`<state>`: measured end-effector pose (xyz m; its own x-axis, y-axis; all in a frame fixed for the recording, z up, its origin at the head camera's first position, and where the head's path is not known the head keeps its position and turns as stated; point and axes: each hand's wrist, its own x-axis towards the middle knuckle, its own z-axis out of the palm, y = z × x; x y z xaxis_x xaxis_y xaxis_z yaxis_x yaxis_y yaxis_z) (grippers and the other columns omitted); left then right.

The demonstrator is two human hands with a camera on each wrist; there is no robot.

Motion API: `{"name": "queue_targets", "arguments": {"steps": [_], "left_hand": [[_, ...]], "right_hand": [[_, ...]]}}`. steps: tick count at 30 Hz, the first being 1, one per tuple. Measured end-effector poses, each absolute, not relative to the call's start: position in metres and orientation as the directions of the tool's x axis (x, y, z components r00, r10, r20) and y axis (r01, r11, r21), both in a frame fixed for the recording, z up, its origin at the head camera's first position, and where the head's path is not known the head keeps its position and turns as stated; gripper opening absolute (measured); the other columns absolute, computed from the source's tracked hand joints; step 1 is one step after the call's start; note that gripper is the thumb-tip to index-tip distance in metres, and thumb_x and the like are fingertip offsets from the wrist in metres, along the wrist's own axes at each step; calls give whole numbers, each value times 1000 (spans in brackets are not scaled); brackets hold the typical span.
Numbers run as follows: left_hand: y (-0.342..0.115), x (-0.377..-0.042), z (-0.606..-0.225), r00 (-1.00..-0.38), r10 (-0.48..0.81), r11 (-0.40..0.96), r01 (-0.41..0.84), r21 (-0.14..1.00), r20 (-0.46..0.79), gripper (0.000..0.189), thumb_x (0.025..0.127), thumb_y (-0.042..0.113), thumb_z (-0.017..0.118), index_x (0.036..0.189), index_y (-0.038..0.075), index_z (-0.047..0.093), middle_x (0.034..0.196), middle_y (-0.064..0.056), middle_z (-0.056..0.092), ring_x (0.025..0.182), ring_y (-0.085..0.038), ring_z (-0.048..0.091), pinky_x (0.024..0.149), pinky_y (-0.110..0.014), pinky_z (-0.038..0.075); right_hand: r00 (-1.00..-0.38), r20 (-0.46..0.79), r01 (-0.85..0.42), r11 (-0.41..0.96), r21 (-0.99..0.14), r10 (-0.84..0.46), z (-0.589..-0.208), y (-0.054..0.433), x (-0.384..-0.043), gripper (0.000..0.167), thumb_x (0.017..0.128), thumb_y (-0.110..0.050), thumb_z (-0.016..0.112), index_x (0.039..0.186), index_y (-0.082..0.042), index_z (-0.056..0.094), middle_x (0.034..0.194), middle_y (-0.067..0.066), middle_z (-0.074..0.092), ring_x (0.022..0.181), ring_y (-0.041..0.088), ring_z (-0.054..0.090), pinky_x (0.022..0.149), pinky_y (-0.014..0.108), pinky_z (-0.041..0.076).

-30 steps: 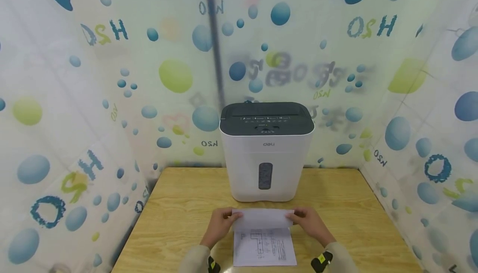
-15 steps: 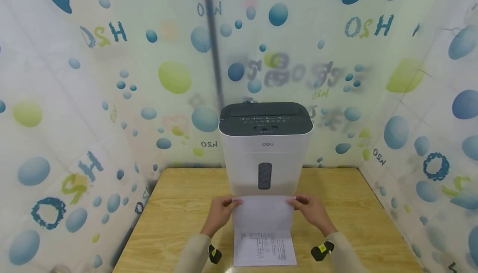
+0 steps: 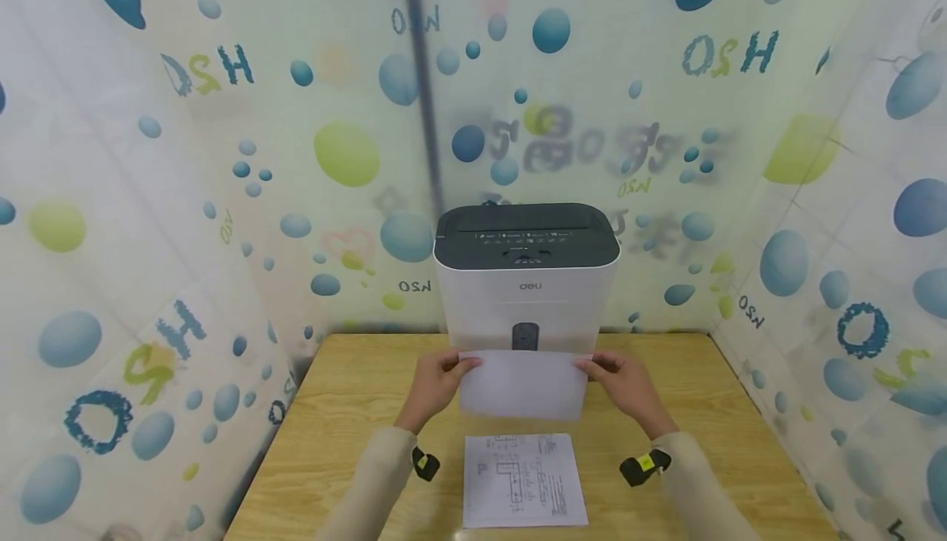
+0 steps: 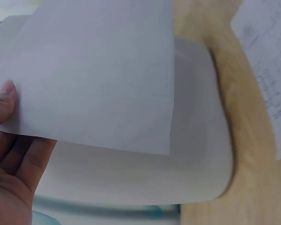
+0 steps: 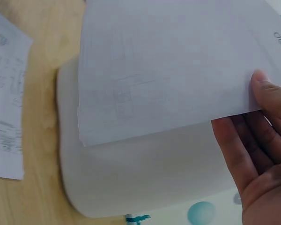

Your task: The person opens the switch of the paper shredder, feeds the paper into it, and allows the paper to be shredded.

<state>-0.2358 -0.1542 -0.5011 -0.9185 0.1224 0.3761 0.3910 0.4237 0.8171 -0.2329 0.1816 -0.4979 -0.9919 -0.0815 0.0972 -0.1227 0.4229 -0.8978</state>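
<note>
A sheet of paper [image 3: 522, 386] hangs in front of the white paper shredder [image 3: 527, 302], its blank side toward me. My left hand [image 3: 435, 385] pinches its upper left corner between thumb and fingers, and my right hand [image 3: 620, 381] pinches the upper right corner. In the left wrist view the thumb [image 4: 8, 96] lies on the paper's face with the fingers behind it. The right wrist view shows the same hold, with faint print through the paper [image 5: 145, 79]. Below, a printed sheet [image 3: 524, 482] with a diagram lies on the table.
The shredder's dark top [image 3: 527, 237] has its slot near the back. It stands at the rear of the wooden table [image 3: 355, 409], against a patterned curtain [image 3: 348, 220]. More curtain hangs at both sides.
Both hands have lifted the held paper up and forward off the printed sheet. Its lower edge now hangs apart from that sheet, and it covers the shredder's lower front.
</note>
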Motion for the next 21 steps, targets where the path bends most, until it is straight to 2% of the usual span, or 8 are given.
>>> {"name": "queue_targets", "arguments": {"steps": [3,7,9,12,14,16,19,21], "left_hand": [[-153,-240,-486,-912,119,436,403,804,393,22,93,28,76,79,11,75,65,6,65,57,-3,51,53,-19,42],[-151,-248,-465,-878,122,433,467,771,463,44,93,27,77,62,9,52,54,7,35,49,-5,32,48,-21,26],[-151,-251,-454,-857,126,428,501,752,499,46,92,26,78,60,11,49,53,8,33,49,-4,30,48,-21,25],[-150,-255,-438,-840,135,426,528,735,525,43,93,25,77,61,12,52,53,8,34,49,-5,31,48,-22,26],[-149,-256,-427,-838,140,433,531,729,527,39,94,24,77,64,8,58,54,7,36,50,-6,34,48,-22,27],[-148,-257,-417,-833,147,435,539,721,534,35,94,22,76,69,3,63,54,5,37,50,-7,35,49,-22,28],[-148,-258,-404,-824,147,447,549,706,548,31,95,22,75,74,0,67,55,5,39,51,-8,36,49,-22,28],[-148,-259,-395,-808,146,458,566,685,570,30,95,22,75,74,3,66,54,5,38,50,-7,34,48,-23,27]], "right_hand": [[-990,125,-144,458,-877,-72,-481,183,-235,36,92,-45,74,107,-13,78,104,6,77,94,19,72,80,28,56],[-976,206,-218,469,-856,-77,-459,186,-239,32,93,-44,75,103,-13,78,97,6,76,88,19,68,75,26,54],[-963,255,-267,465,-844,-91,-447,187,-241,28,94,-40,75,101,-13,78,93,8,75,82,16,63,72,25,52],[-937,330,-344,452,-823,-112,-432,188,-243,22,95,-32,74,100,-11,79,89,10,74,76,11,58,68,22,50],[-924,364,-375,450,-810,-116,-417,185,-240,19,96,-24,74,100,-6,79,87,12,74,72,8,56,67,21,50],[-918,382,-389,448,-805,-112,-406,184,-239,18,96,-20,74,101,-4,79,87,16,74,71,9,59,67,20,52],[-919,382,-383,464,-799,-101,-393,184,-240,19,96,-21,74,102,-3,78,89,18,75,71,8,61,65,20,52],[-916,388,-388,460,-799,-99,-389,187,-245,21,96,-27,74,102,-7,79,93,18,77,74,7,64,67,19,53]]}}
